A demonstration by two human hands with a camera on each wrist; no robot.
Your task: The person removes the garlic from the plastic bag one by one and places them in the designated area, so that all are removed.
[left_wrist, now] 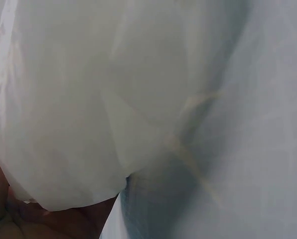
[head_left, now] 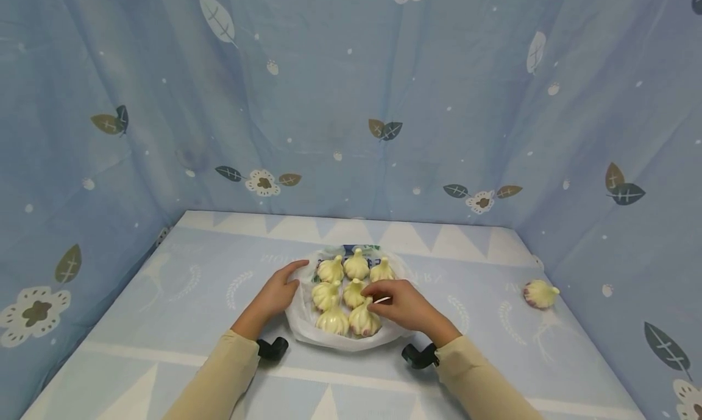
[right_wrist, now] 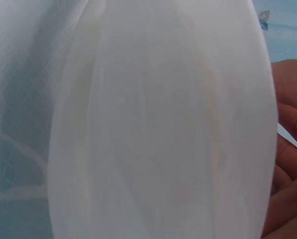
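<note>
A white plastic bag (head_left: pixel 304 322), its mouth spread wide, holds several pale garlic bulbs (head_left: pixel 332 319). My left hand (head_left: pixel 276 293) rests at the bag's left rim, with index finger and thumb apart. At the front right of the group, my right hand (head_left: pixel 404 304) pinches the stem of a garlic bulb (head_left: pixel 364 320) between thumb and fingers. The bag's side (left_wrist: pixel 74 114) covers most of the left wrist view, leaving part of the palm below. In the right wrist view, the bag (right_wrist: pixel 153 129) hides the pinched bulb, and the fingers (right_wrist: pixel 290 149) show at the right edge.
One more garlic bulb (head_left: pixel 540 294) lies alone near the table's right edge. The table (head_left: pixel 192 322) has a pale blue patterned cover. Blue patterned curtains (head_left: pixel 329 103) enclose its back and sides. A black wrist device (head_left: pixel 419 355) sits beneath each forearm.
</note>
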